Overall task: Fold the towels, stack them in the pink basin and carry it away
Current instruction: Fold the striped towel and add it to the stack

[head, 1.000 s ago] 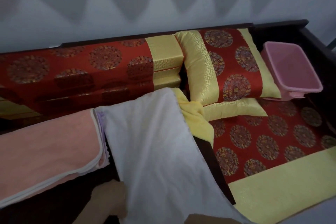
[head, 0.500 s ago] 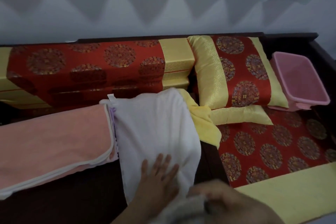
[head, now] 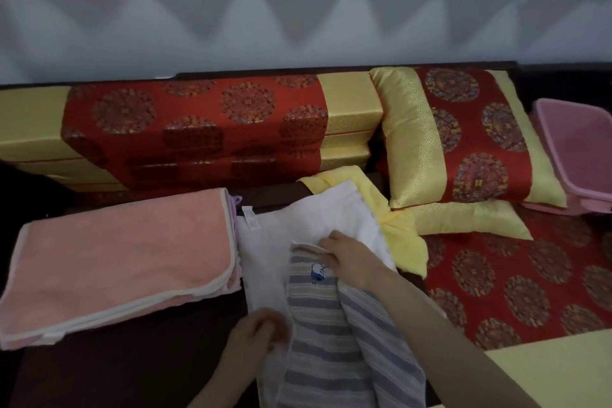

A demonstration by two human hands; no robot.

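Laying a striped towel (head: 318, 325) over the white towel (head: 265, 258), the person I am following from the remote station has brought a new piece into play. 1 second ago the white towel was loose and spread wide. Half a second ago the left hand lay flat on it, already folded narrow, while the right hand carried the striped cloth in from below.

The right hand (head: 351, 258) now pinches the striped towel's top hem, fingers curled round the edge beside a small blue embroidered mark. The left hand (head: 258, 334) is blurred, its fingers curled against the towel's left edge, and I cannot tell whether it grips.

Just left of the pair sits a folded pink towel (head: 122, 258), and a yellow towel (head: 404, 242) lies bunched behind them to the right. All rest on the dark wooden seat (head: 139, 371).

The pink basin (head: 583, 142) stands well apart at the far right, beyond the red and gold pillow (head: 463, 142), with nothing visible in it.

My reading is that the white towel's fold is done and the striped one is next. Stacking and carrying have not begun.
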